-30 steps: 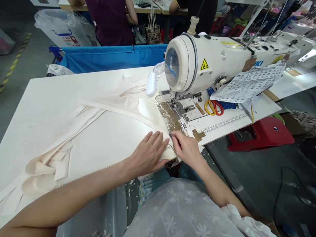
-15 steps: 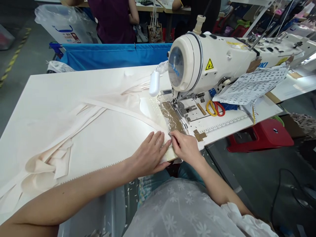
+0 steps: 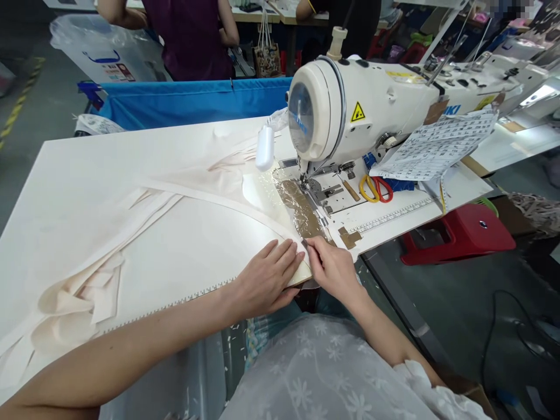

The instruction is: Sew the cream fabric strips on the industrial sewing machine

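Note:
My left hand (image 3: pixel 269 277) lies flat with its fingers stretched over pale cream fabric (image 3: pixel 210 198) at the table's front edge. Close beside its fingertips, my right hand (image 3: pixel 335 265) is closed in a pinch. A small dark, flat piece (image 3: pixel 304 241) pokes out between its thumb and forefinger, against the fabric edge; its kind is too small to make out. From my hands the fabric's long curved band runs left across the table, ending in loose folded strips (image 3: pixel 65 306). Beyond my hands stands the white sewing machine (image 3: pixel 324 111), its needle area over a brown taped plate.
Scissors with yellow and red handles (image 3: pixel 376 189) lie right of the needle, near a printed sheet (image 3: pixel 437 149). A ruler strip (image 3: pixel 394 216) runs along the table edge. A red stool (image 3: pixel 459 236) stands right. A blue cloth bin (image 3: pixel 188 102) and people are behind.
The view has shifted slightly, so the table and machine appear further left. My right hand has moved a little right, away from my left fingertips. My left hand stays flat on the fabric.

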Demonstrator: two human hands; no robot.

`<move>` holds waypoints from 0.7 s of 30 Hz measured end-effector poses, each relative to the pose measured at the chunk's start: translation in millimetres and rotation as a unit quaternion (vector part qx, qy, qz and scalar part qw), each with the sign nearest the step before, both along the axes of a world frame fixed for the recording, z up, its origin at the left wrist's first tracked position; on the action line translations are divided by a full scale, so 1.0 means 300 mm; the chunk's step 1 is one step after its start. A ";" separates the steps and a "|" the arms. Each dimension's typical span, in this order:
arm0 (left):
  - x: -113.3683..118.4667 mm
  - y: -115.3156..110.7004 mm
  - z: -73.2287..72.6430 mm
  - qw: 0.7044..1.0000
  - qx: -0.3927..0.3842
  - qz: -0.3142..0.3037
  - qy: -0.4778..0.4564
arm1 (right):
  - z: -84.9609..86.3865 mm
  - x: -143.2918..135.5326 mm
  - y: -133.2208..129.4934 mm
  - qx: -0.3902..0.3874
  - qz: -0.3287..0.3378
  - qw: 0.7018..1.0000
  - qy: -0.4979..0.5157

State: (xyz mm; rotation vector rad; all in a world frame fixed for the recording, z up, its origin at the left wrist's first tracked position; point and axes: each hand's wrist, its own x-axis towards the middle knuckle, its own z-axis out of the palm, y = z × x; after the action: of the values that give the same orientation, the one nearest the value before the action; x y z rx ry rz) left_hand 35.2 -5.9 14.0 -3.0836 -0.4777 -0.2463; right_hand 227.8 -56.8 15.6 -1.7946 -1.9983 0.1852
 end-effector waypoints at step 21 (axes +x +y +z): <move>0.008 -0.008 0.009 0.998 0.060 0.028 0.015 | 0.022 0.045 -0.067 -0.034 0.010 0.997 -0.072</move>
State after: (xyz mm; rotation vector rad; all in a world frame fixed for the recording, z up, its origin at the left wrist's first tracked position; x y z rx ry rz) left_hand 37.6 -8.4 16.6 -2.9477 -0.5257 -0.2195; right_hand 241.3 -77.0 22.2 -1.8797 -2.1330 0.1344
